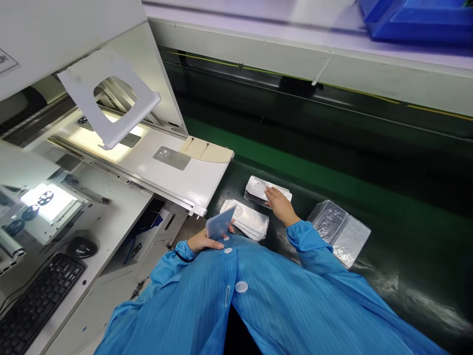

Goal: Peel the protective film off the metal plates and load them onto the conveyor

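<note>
My left hand (204,241) is closed on a thin pale blue-grey plate (220,223), held tilted close to my blue coat. My right hand (280,204) reaches forward with its fingers laid on a stack of silvery flat parts (258,188) on the dark green belt. Between the two hands lies a pile of white plastic bags (248,220). Whether the right fingers grip anything I cannot see.
A machine with a white platform (177,172) and a raised white holder (111,98) stands at the left. A keyboard (35,301) and a mouse (82,246) sit at the lower left. Clear wrapped trays (340,231) lie to the right. A blue bin (417,19) is far back.
</note>
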A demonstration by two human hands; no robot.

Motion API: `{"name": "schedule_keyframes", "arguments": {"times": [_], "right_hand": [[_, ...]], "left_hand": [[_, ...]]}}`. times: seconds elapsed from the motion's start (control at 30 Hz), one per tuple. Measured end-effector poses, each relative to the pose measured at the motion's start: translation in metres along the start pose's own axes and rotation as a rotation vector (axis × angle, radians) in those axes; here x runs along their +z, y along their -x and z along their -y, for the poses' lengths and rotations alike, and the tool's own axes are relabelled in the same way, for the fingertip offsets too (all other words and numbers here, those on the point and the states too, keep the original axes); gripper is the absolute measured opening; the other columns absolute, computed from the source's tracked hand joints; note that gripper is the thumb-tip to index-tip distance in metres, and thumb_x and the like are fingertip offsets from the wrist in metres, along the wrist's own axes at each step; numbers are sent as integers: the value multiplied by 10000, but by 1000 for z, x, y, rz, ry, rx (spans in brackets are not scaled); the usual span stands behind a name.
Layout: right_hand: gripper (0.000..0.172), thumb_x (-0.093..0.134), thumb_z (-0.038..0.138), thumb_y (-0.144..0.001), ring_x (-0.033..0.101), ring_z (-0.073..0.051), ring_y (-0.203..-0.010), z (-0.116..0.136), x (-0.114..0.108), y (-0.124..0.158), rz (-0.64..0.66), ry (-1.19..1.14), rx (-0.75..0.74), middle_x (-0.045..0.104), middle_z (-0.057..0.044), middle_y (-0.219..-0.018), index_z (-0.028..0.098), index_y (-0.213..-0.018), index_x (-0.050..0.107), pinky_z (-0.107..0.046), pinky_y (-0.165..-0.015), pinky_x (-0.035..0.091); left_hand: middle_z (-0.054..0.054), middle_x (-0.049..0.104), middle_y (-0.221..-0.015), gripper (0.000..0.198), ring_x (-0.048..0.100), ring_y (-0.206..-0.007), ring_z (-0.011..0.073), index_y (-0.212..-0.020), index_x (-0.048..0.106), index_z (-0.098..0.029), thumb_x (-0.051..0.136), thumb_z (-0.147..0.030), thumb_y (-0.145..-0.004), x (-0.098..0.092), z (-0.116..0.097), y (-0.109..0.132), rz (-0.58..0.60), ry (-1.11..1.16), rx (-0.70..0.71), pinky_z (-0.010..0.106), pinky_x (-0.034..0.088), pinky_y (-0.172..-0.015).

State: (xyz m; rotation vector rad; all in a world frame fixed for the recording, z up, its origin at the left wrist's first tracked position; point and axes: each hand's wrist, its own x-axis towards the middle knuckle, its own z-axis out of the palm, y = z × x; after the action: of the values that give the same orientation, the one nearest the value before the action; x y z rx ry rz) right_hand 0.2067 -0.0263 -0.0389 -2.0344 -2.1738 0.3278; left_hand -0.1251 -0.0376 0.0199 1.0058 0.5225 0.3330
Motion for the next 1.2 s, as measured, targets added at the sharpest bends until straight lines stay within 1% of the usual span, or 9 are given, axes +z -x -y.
{"name": "schedule_keyframes", "arguments": {"times": [0.13, 0.27, 0.4, 0.5, 0.63, 0.73, 0.87, 1.0, 1.2], "right_hand": [[356, 539, 176, -830, 493, -272, -1244, -3, -5, 2, -31, 11, -13, 569, -125, -1308, 140, -1174, 622, -431, -1053, 408], [325, 419, 210, -905, 543, -258, -1184, 1, -17, 4, -135, 25, 22, 633, -133, -1213, 124, -1109, 657, -406, -1025, 412], [383, 336, 273, -946, 611, -266, -1057, 8, -34, 1, -277, 22, 108, 684, -135, -1100, 139, -1046, 681, -378, -871, 462], [432, 337, 376, -951, 650, -277, -916, 19, -44, -4, -367, -8, 162, 713, -138, -981, 144, -988, 699, -351, -735, 455], [474, 384, 503, -927, 663, -257, -827, 45, -51, -11, -440, -97, 173, 725, -120, -902, 163, -920, 713, -316, -670, 437], [482, 411, 556, -905, 669, -230, -774, 68, -50, -14, -441, -216, 144, 730, -92, -859, 184, -883, 716, -298, -652, 454], [477, 402, 568, -898, 673, -212, -752, 93, -42, -20, -387, -344, 89, 734, -59, -857, 208, -859, 713, -301, -664, 489], [425, 412, 516, -893, 671, -219, -770, 109, -35, -27, -323, -417, 54, 733, -51, -867, 214, -887, 711, -325, -680, 506], [356, 449, 438, -858, 649, -200, -661, 127, -33, -38, -251, -464, 44, 729, -51, -839, 203, -924, 708, -328, -619, 504]], "left_hand": [[118, 596, -1181, 772, 577, -1026, 258, -1290, 511, -198, 785, -410, -600, 0, -1, 2, -2, -52, -7, 399, 418, -965], [120, 600, -1189, 771, 562, -1097, 288, -1294, 511, -201, 783, -438, -613, 0, 0, 3, 14, -45, 15, 401, 415, -971], [144, 593, -1204, 705, 531, -1155, 296, -1235, 564, -171, 773, -462, -628, -1, 0, 3, 53, -64, 43, 397, 402, -977], [135, 610, -1172, 654, 558, -1104, 270, -1185, 602, -170, 776, -460, -625, -3, -1, 4, 62, -81, 56, 390, 411, -957], [113, 619, -1139, 636, 550, -1091, 273, -1172, 616, -173, 776, -453, -624, -6, 0, 8, 46, -88, 90, 394, 413, -944], [104, 609, -1141, 649, 548, -1069, 263, -1211, 593, -185, 762, -448, -643, -9, 3, 12, 27, -81, 100, 394, 404, -950], [91, 586, -1133, 655, 526, -1070, 239, -1246, 561, -207, 757, -424, -660, -15, 8, 18, 29, -78, 126, 393, 389, -955], [73, 575, -1119, 656, 514, -1062, 223, -1274, 530, -235, 750, -409, -680, -22, 13, 25, 24, -70, 157, 385, 374, -954], [111, 573, -1138, 679, 504, -1092, 261, -1260, 531, -182, 750, -444, -673, -28, 16, 35, -17, -78, 199, 409, 359, -964]]}}
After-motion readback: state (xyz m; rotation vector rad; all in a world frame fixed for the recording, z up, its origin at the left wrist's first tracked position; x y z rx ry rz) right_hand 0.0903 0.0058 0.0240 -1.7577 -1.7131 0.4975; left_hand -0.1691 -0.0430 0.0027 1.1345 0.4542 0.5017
